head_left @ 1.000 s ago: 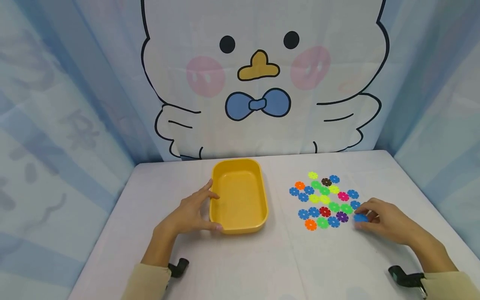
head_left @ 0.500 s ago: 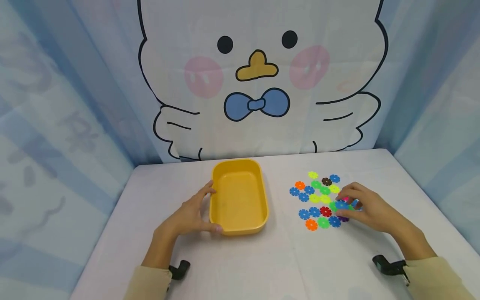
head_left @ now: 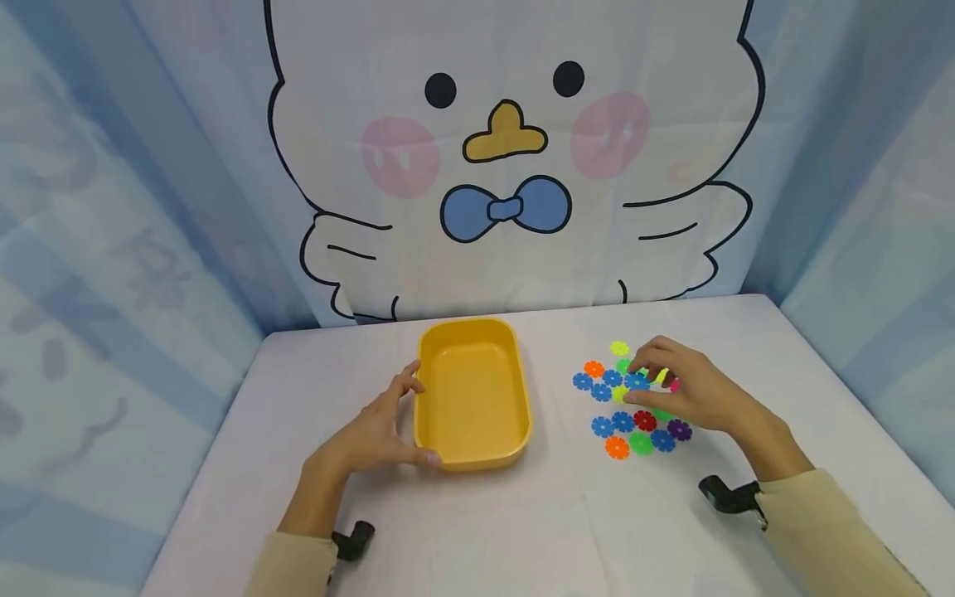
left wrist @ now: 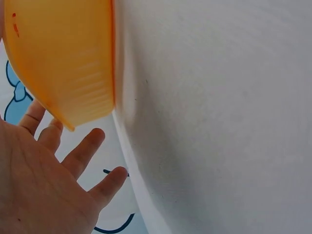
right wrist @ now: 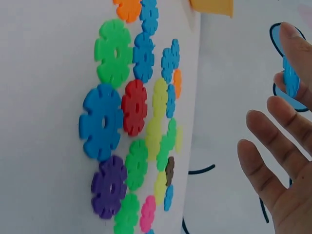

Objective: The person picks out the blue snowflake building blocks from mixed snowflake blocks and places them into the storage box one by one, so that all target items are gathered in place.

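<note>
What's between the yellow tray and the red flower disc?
The head view shows bare white table beside the yellow tray, then two blue notched discs next to the red disc.

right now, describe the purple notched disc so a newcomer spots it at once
Look right of the yellow tray to the notched discs. Just right of the frontmost blue disc lies the purple disc, the only purple one visible.

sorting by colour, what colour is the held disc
The disc is blue, clearest in the right wrist view.
</note>
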`<action>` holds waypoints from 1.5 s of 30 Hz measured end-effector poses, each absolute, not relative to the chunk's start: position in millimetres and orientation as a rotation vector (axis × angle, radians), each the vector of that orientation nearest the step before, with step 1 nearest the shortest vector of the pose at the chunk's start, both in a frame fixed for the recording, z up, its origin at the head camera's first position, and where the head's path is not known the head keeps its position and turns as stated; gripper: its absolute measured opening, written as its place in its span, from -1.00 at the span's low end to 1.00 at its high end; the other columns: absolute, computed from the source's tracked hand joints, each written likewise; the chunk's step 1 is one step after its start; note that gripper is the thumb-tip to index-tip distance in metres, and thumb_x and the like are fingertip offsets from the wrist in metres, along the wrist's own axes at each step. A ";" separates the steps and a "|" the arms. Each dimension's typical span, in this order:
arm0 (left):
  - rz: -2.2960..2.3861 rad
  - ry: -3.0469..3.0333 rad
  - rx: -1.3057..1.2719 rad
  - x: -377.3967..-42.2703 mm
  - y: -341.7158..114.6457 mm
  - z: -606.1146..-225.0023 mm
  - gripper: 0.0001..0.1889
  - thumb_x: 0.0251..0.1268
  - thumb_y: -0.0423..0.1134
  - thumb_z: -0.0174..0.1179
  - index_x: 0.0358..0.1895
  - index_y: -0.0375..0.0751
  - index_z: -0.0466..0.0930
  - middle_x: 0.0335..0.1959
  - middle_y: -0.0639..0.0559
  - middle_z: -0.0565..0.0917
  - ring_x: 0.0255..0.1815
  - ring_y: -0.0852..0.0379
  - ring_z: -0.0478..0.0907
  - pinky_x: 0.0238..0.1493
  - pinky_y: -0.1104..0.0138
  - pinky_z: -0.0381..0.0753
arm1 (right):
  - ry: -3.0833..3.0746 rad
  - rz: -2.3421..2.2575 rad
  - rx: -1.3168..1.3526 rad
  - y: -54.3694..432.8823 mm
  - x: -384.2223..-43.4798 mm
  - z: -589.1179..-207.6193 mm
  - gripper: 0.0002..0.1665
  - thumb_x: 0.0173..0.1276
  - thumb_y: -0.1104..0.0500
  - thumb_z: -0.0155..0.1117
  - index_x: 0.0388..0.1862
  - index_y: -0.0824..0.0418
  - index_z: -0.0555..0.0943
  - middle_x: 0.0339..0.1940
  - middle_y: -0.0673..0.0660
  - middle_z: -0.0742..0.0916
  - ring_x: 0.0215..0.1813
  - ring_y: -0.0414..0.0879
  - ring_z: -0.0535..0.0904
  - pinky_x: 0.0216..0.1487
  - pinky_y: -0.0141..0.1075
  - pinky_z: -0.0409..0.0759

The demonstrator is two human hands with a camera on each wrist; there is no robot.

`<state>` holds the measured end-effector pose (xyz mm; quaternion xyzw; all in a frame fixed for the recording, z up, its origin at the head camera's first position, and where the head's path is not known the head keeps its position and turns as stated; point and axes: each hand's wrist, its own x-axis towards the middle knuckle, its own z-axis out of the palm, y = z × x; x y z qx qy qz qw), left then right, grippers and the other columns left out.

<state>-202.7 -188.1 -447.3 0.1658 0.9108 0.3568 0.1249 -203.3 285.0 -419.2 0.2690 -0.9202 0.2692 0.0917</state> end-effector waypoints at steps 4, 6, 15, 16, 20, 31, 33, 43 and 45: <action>1.060 2.651 0.497 -203.3 -190.4 -448.4 0.10 -0.31 0.35 0.63 0.34 0.13 0.17 0.70 0.35 -0.15 0.68 -0.12 0.02 0.52 -0.29 0.10 | -2.718 0.886 0.828 271.0 -213.4 -422.3 -0.61 0.17 0.08 0.64 -0.06 0.09 0.69 -0.05 -0.03 0.65 -0.15 -0.20 0.60 -0.19 -0.18 0.73; 1.063 2.644 0.506 -203.4 -191.2 -449.3 0.11 -0.31 0.35 0.63 0.35 0.13 0.17 0.70 0.36 -0.16 0.68 -0.11 0.03 0.53 -0.28 0.09 | -2.713 0.914 0.848 264.3 -216.6 -423.6 -0.62 0.18 0.08 0.63 -0.06 0.07 0.69 -0.04 -0.03 0.65 -0.15 -0.19 0.61 -0.19 -0.17 0.73; 1.084 2.618 0.529 -203.5 -190.7 -449.9 0.10 -0.24 0.27 0.65 0.37 0.06 0.15 0.71 0.34 -0.19 0.67 -0.13 0.03 0.54 -0.27 0.08 | -2.732 0.933 0.859 246.6 -224.0 -418.7 -0.64 0.21 -0.01 0.60 -0.07 0.01 0.69 -0.04 -0.06 0.64 -0.11 -0.12 0.62 -0.16 -0.05 0.75; 1.087 2.618 0.538 -203.6 -190.8 -450.5 0.09 -0.23 0.26 0.65 0.37 0.05 0.15 0.71 0.31 -0.19 0.67 -0.14 0.03 0.54 -0.27 0.08 | -2.730 0.931 0.864 244.9 -224.9 -417.7 -0.64 0.21 -0.02 0.60 -0.07 0.00 0.69 -0.04 -0.07 0.64 -0.11 -0.15 0.62 -0.16 -0.05 0.75; 1.084 2.615 0.526 -204.7 -190.1 -452.0 0.07 -0.22 0.24 0.65 0.36 0.11 0.14 0.70 0.36 -0.20 0.67 -0.11 0.03 0.55 -0.25 0.09 | -2.726 0.942 0.880 236.9 -228.5 -414.1 -0.64 0.23 -0.06 0.59 -0.07 -0.01 0.70 -0.05 -0.07 0.63 -0.12 -0.16 0.61 -0.16 -0.06 0.76; 1.085 2.613 0.505 -204.6 -190.9 -451.8 0.10 -0.25 0.31 0.63 0.37 0.14 0.13 0.70 0.37 -0.20 0.66 -0.11 0.08 0.53 -0.27 0.13 | -2.740 0.999 0.918 201.5 -241.4 -407.0 -0.59 0.22 -0.08 0.59 -0.03 0.03 0.71 -0.01 -0.03 0.64 -0.08 -0.06 0.60 -0.08 -0.03 0.74; 1.086 2.617 0.515 -204.7 -191.9 -452.0 0.10 -0.25 0.32 0.63 0.37 0.13 0.13 0.71 0.35 -0.20 0.65 -0.12 0.08 0.53 -0.27 0.13 | -2.726 1.011 0.936 195.2 -243.3 -406.6 -0.60 0.22 -0.06 0.59 -0.03 0.03 0.71 -0.02 -0.04 0.64 -0.09 -0.08 0.59 -0.10 -0.04 0.74; 1.082 2.615 0.515 -206.9 -189.8 -452.5 0.10 -0.24 0.31 0.63 0.35 0.09 0.12 0.71 0.28 -0.20 0.66 -0.15 0.06 0.54 -0.26 0.09 | -2.704 1.091 1.040 167.0 -251.3 -411.2 -0.60 0.26 -0.06 0.57 -0.01 0.08 0.73 -0.01 -0.04 0.64 -0.10 -0.06 0.57 -0.10 -0.06 0.73; 1.082 2.615 0.514 -206.9 -188.3 -451.8 0.09 -0.22 0.28 0.64 0.35 0.07 0.13 0.72 0.27 -0.19 0.66 -0.16 0.05 0.54 -0.26 0.08 | -2.701 1.091 1.054 163.0 -251.9 -412.2 -0.60 0.26 -0.08 0.56 -0.01 0.07 0.74 0.00 -0.05 0.64 -0.09 -0.06 0.57 -0.10 -0.09 0.73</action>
